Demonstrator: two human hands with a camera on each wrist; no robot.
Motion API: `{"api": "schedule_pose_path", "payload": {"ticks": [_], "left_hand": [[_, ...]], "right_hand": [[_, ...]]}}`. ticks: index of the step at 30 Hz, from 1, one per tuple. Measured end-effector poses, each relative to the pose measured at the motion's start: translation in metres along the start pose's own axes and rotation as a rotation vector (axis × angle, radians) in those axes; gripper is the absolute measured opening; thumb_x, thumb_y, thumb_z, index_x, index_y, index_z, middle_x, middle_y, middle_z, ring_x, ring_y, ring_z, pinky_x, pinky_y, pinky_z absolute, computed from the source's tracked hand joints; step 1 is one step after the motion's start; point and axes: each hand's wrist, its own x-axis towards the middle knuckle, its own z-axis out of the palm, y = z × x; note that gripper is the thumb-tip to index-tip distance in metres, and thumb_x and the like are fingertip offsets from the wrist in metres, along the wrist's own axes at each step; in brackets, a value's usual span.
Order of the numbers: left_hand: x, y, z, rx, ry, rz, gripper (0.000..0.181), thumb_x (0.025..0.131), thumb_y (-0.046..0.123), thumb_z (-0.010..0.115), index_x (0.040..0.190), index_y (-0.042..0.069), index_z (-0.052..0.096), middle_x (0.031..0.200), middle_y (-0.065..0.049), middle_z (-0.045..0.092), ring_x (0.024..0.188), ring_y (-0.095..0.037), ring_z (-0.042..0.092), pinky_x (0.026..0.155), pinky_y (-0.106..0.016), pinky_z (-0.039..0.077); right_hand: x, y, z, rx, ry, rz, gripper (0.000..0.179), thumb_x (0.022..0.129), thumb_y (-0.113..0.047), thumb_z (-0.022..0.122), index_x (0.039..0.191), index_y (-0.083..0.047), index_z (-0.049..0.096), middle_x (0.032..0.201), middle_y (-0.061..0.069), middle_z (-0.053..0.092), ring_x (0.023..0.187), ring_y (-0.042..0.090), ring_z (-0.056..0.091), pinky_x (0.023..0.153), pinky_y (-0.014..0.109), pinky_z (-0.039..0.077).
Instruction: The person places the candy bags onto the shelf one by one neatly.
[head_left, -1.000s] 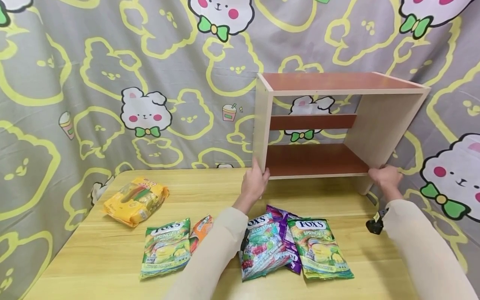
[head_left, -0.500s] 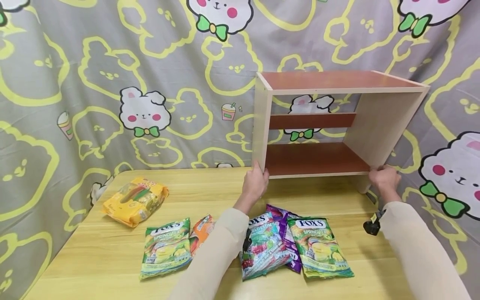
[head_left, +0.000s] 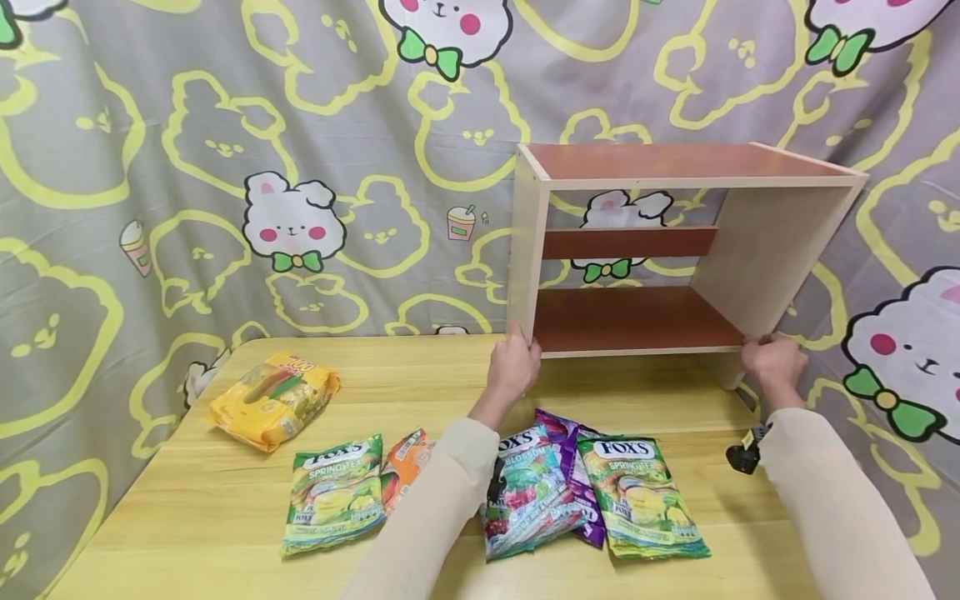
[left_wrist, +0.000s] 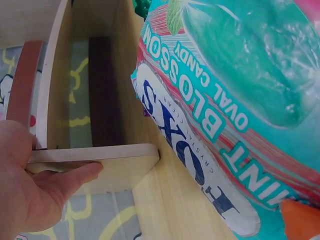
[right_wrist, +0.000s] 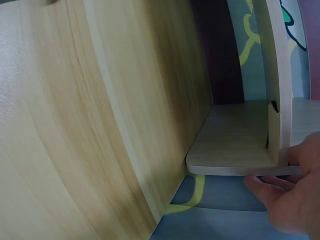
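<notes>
A small two-tier wooden shelf (head_left: 637, 317) with red-brown boards and pale side panels stands at the back right of the table. My left hand (head_left: 512, 367) grips the front edge of its left panel, low down near the lower board. On the opposite side, my right hand (head_left: 775, 365) holds the right panel at about the same height. The left wrist view shows the left hand's fingers (left_wrist: 75, 180) lying along the panel. In the right wrist view, the right hand's fingers (right_wrist: 265, 187) curl at the panel's edge beside the lower board.
In front lie a mint blossom candy bag (head_left: 525, 500), a purple bag (head_left: 588, 492) partly under it, and green spring tea bags, one right (head_left: 641, 500), one left (head_left: 333, 500). An orange bag (head_left: 405, 462) is partly behind my left sleeve. A yellow bag (head_left: 273, 400) lies far left. A patterned curtain (head_left: 375, 125) hangs behind.
</notes>
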Motion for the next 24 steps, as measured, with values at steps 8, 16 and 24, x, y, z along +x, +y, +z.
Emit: {"api": "schedule_pose_path", "payload": {"ticks": [8,16,24], "left_hand": [[0.001,-0.002,-0.002,0.006,-0.010,0.020,0.028,0.104,0.024,0.054,0.118,0.001,0.048,0.092,-0.026,0.070,0.071,-0.034,0.072,0.050,-0.028,0.057],[0.000,-0.005,-0.002,0.044,-0.067,0.075,0.026,0.104,0.022,0.052,0.112,-0.003,0.053,0.091,-0.025,0.068,0.071,-0.032,0.071,0.051,-0.026,0.057],[0.001,-0.011,-0.010,0.020,-0.097,0.075,0.029,0.104,0.022,0.050,0.116,-0.005,0.054,0.081,-0.018,0.063,0.056,-0.022,0.062,0.043,-0.020,0.050]], "right_hand": [[0.002,0.004,0.006,0.019,0.052,-0.008,0.057,0.102,-0.032,0.034,0.132,0.011,0.055,0.141,0.038,0.047,0.137,0.060,0.030,0.114,0.062,0.031],[-0.003,0.013,0.007,-0.014,0.076,-0.009,0.055,0.102,-0.032,0.033,0.129,0.011,0.056,0.138,0.041,0.046,0.134,0.062,0.033,0.114,0.062,0.033],[-0.003,0.008,0.005,-0.048,0.077,-0.069,0.054,0.101,-0.031,0.033,0.125,0.010,0.058,0.133,0.041,0.050,0.127,0.065,0.037,0.108,0.065,0.036]]}}
